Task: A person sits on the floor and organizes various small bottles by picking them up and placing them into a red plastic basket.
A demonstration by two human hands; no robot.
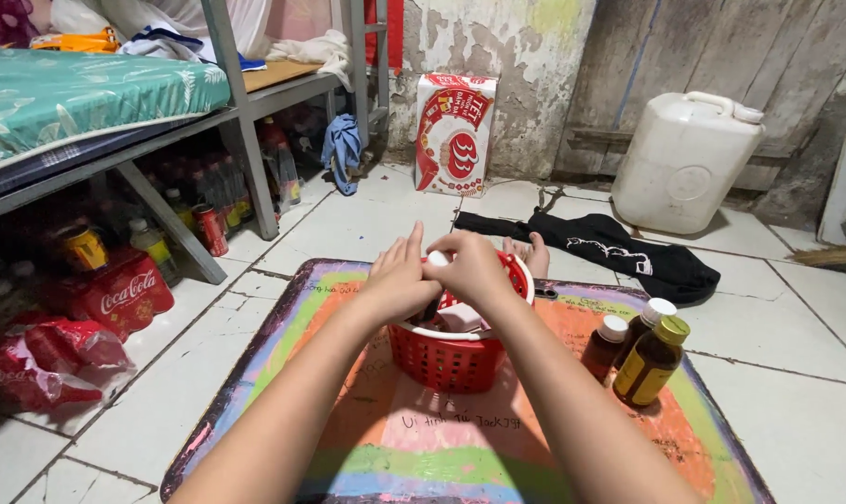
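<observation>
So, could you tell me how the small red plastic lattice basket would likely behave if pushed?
The small red plastic lattice basket probably slides easily on the painted board, being light. Its wider rim and the items inside may make it tip. Both hands, left and right, are above it.

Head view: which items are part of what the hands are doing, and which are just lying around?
In hand:
left hand and right hand, together on a small white item
red basket beneath them
painted board under the basket

Lying about:
three brown bottles
white jerrycan
black cloth
red-and-white box
drinks under the bed
</observation>
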